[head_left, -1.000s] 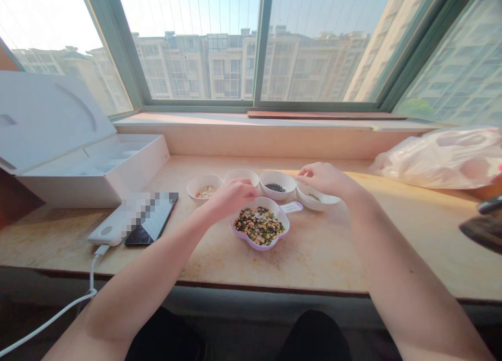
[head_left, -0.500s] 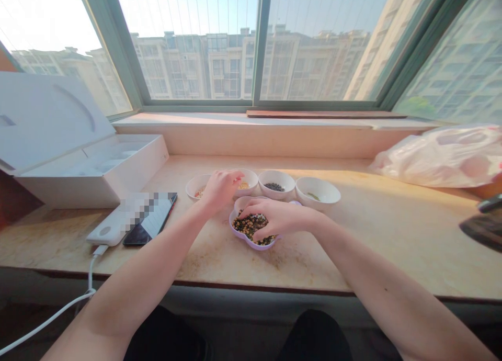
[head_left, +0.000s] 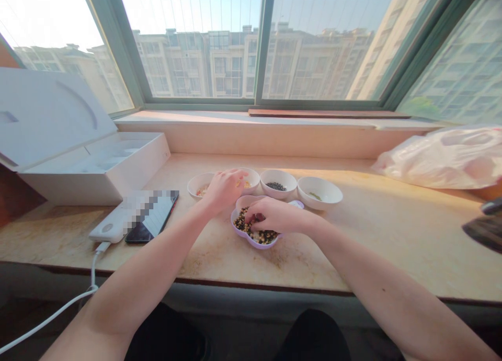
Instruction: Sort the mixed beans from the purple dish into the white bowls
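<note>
Fingers down among the mixed beans [head_left: 266,237], my right hand [head_left: 274,214] is in a lobed purple-rimmed dish [head_left: 255,244]. Its thumb and fingers are drawn together on some beans; which ones is hidden. My left hand [head_left: 224,187] hovers palm down between two white bowls behind the dish, fingers stretched loosely forward and nothing visible in them. The leftmost bowl [head_left: 192,187] holds pale and reddish bits, and the second bowl [head_left: 254,178] yellowish ones. Dark beans lie in the third bowl [head_left: 278,178], and a few green ones in the rightmost bowl [head_left: 329,193].
On the left are an open white box [head_left: 133,165], a white power bank [head_left: 107,227] with a cable [head_left: 93,272], and a phone [head_left: 152,222]. A plastic bag [head_left: 443,159] and a dark object [head_left: 484,230] lie at the right. Windows rise behind the counter [head_left: 376,246].
My right hand's fingers have sunk deeper into the beans and drawn together. My left hand stays near the second bowl, its fingers a little further forward. The view has shifted slightly.
</note>
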Demonstrator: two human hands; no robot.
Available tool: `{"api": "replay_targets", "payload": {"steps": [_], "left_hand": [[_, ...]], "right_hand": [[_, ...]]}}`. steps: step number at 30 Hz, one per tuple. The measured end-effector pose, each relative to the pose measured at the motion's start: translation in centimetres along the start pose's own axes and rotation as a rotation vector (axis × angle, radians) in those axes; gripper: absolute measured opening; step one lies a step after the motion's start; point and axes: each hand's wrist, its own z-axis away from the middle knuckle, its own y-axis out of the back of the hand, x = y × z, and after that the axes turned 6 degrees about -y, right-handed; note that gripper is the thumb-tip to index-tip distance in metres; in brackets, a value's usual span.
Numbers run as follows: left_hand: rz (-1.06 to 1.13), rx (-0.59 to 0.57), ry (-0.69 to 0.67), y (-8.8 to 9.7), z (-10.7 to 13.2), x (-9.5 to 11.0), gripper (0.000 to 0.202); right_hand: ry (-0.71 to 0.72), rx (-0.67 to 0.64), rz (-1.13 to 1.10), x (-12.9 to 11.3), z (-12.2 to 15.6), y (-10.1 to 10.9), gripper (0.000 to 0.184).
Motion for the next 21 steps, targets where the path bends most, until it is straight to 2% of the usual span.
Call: {"api": "replay_targets", "payload": {"steps": [6,21], "left_hand": [[0.01,-0.013,-0.012,-0.22,-0.06,-0.11,0.031],[0.055,-0.002,-0.019,-0.22,0.02,-0.09,0.03]], "right_hand": [[0.003,-0.044,-0.016,0.44,-0.01,0.01,0.012],[0.042,0.036,0.121,0.62,-0.04,0.59,0.019]]}}
